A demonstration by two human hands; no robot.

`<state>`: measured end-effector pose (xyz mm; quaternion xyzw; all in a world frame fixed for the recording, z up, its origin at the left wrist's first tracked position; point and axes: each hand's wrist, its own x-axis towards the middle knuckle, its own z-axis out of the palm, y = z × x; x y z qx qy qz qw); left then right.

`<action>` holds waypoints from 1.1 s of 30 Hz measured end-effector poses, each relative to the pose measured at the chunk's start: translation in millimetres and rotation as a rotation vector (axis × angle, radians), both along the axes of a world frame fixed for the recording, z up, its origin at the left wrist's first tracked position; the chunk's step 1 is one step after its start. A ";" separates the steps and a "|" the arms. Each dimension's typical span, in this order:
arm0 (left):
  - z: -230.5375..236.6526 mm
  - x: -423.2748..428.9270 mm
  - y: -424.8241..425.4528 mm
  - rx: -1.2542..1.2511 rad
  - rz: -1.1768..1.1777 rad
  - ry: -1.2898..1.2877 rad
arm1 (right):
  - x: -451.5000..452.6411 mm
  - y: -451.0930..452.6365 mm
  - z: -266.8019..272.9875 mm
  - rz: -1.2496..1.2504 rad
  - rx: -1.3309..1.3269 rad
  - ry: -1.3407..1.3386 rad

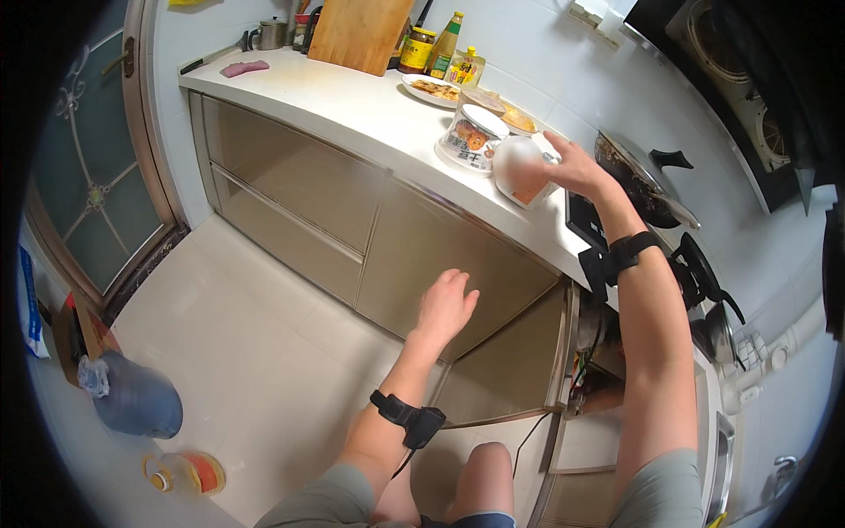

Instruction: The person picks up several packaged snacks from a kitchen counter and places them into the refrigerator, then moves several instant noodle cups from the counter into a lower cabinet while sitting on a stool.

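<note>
My right hand (577, 168) is at the handle side of a clear cup-like container (526, 173) with reddish-brown contents on the white counter (370, 125). Its thumb and fingers are spread; the thumb overlaps the container's side, and contact is unclear. Left of that container stands a white printed tub (473, 138) with a cartoon picture. My left hand (447, 303) hangs in front of the lower cabinets (422, 251), holding nothing, its thumb apart from the loosely bent fingers. Behind the tub are a plate of browned food (432, 89) and another dish of yellowish food (518, 119).
A cabinet door (508, 363) juts out by my knees, with a dark cable near it. Right of my hand sit a wok (634, 178) and a black stove (584, 218). Bottles, a jar (417, 49) and a wooden cutting board (360, 33) line the wall. A blue water jug (135, 396) stands at lower left.
</note>
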<state>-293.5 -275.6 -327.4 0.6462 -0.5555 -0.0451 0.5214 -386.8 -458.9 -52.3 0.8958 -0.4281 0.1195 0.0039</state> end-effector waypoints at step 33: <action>48.1 41.5 26.4 -0.360 -0.131 0.510 | 11.9 103.2 -23.2 0.067 0.638 -0.125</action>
